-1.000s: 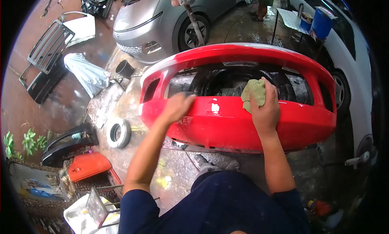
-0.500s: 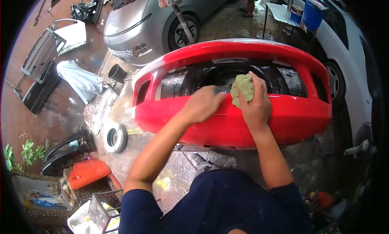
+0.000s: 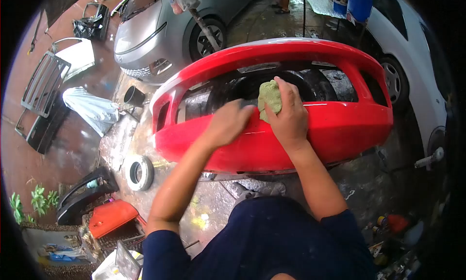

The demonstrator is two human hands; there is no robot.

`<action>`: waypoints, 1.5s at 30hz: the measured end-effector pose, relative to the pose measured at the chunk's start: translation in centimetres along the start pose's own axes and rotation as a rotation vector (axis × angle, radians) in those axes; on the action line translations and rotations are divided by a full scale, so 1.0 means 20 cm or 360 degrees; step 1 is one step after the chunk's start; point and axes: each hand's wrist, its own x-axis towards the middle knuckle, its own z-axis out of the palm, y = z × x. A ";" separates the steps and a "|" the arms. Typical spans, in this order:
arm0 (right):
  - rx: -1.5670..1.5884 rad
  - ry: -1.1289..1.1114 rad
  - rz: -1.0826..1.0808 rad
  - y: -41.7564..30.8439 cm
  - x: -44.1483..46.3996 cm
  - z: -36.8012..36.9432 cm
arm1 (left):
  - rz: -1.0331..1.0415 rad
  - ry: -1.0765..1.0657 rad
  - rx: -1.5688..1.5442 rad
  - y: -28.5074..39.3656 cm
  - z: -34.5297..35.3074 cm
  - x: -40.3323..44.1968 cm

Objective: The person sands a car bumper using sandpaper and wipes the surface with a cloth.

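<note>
A red car bumper (image 3: pixel 340 127) lies across the view in front of me, above a dark tyre that shows through its opening. My right hand (image 3: pixel 290 116) is closed around a yellow-green sponge-like pad (image 3: pixel 270 98) at the upper edge of the bumper's front panel. Just left of it, my left hand (image 3: pixel 229 123) is over the same edge. A small dark thing shows at its fingertips, but I cannot make out what it is.
A silver car (image 3: pixel 145 35) stands behind at the left, a white car (image 3: pixel 417 61) at the right. A table (image 3: pixel 323 5) bears blue containers. A tyre (image 3: pixel 139 172), a black bucket (image 3: pixel 134 96) and an orange panel (image 3: pixel 112 218) are on the left. A person's feet show at the top.
My right hand has moved left along the bumper edge with the pad. My left hand moved right towards it, then slightly back left. The whole view has shifted a little.
</note>
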 end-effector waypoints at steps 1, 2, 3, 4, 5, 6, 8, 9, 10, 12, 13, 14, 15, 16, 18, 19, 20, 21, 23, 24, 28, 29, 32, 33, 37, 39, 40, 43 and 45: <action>0.0007 0.0007 -0.0002 0.00 0.00 0.00 | -0.0020 -0.0192 -0.0072 0.21 -0.06 0.02; 0.0012 0.0015 -0.0012 0.01 0.00 0.01 | -0.0065 -0.0190 -0.0089 0.17 -0.07 0.02; 0.0025 -0.0003 -0.0031 0.02 0.01 0.01 | -0.0116 -0.0195 -0.0108 0.12 -0.08 0.00; 0.0039 -0.0019 -0.0034 0.03 0.00 0.01 | -0.0057 -0.0179 0.0087 0.04 -0.12 -0.04; 0.0051 -0.0025 -0.0039 0.03 0.00 0.00 | 0.0014 -0.0162 0.0287 -0.07 -0.18 -0.09; 0.0063 -0.0033 -0.0021 0.03 0.00 0.00 | -0.0085 -0.0158 0.0430 -0.20 -0.24 -0.13; 0.0087 -0.0041 0.0007 0.01 0.01 -0.01 | -0.0456 -0.0233 0.0535 -0.42 -0.38 -0.20; 0.0094 -0.0043 0.0020 0.01 0.01 -0.01 | -0.0732 -0.0320 0.0495 -0.50 -0.43 -0.22; 0.0100 -0.0047 0.0035 0.01 0.00 -0.01 | -0.0572 -0.0300 0.0667 -0.59 -0.43 -0.25; 0.0097 -0.0038 0.0063 0.01 0.00 -0.02 | -0.0232 -0.0258 0.0998 -0.73 -0.37 -0.30; 0.0095 -0.0038 0.0063 0.01 0.00 -0.02 | -0.0157 -0.0190 0.0974 -0.63 -0.31 -0.28; 0.0100 -0.0047 0.0059 0.01 0.00 -0.02 | -0.0096 -0.0119 0.0945 -0.43 -0.22 -0.24; 0.0089 -0.0039 0.0034 0.00 0.00 -0.01 | -0.0226 0.0013 0.0664 -0.19 -0.16 -0.19; 0.0082 -0.0033 0.0012 0.01 0.00 -0.01 | -0.0111 0.0277 0.0344 -0.15 -0.06 -0.15; 0.0050 0.0025 -0.0075 0.03 0.00 0.01 | -0.0090 0.0205 0.0222 -0.07 -0.08 -0.14; 0.0077 0.0015 -0.0076 0.04 0.00 0.01 | -0.0122 0.0195 0.0130 -0.10 -0.10 -0.15; 0.0101 0.0016 -0.0072 0.04 0.00 0.01 | -0.0127 0.0209 0.0263 -0.16 -0.15 -0.20; 0.0118 0.0033 -0.0063 0.04 0.00 0.01 | -0.0117 0.0216 0.0402 -0.26 -0.23 -0.25; 0.0125 -0.0002 0.0003 0.04 -0.01 0.01 | -0.0336 -0.0027 0.0599 -0.67 -0.36 -0.30; 0.0130 -0.0005 0.0032 0.04 0.00 0.02 | -0.0640 -0.0100 0.0409 -0.68 -0.46 -0.34; 0.0092 0.0005 0.0036 0.03 0.00 0.01 | -0.0604 0.0184 0.0286 -0.56 -0.33 -0.31; 0.0078 0.0015 0.0028 0.02 0.00 0.01 | -0.0481 0.0304 0.0245 -0.49 -0.23 -0.29; 0.0067 0.0015 -0.0034 0.04 -0.01 0.02 | -0.0147 0.0290 -0.0090 -0.30 -0.17 -0.27; 0.0093 -0.0001 -0.0034 0.04 0.00 0.03 | -0.0148 0.0275 -0.0169 -0.32 -0.19 -0.29; 0.0128 -0.0015 0.0050 0.03 0.00 0.05 | -0.0511 0.0101 -0.0001 -0.96 -0.41 -0.44; 0.0104 0.0013 0.0082 0.03 0.01 0.05 | -0.0674 0.0147 -0.0142 -1.16 -0.43 -0.51; 0.0089 0.0025 0.0091 0.02 0.01 0.05 | -0.0634 0.0167 -0.0071 -1.07 -0.42 -0.48; 0.0083 0.0067 0.0179 0.03 -0.01 0.07 | -0.0409 0.0142 -0.0083 -0.55 -0.29 -0.36; 0.0084 0.0064 0.0229 0.02 -0.01 0.09 | 0.0015 0.0273 -0.0046 -0.46 -0.21 -0.36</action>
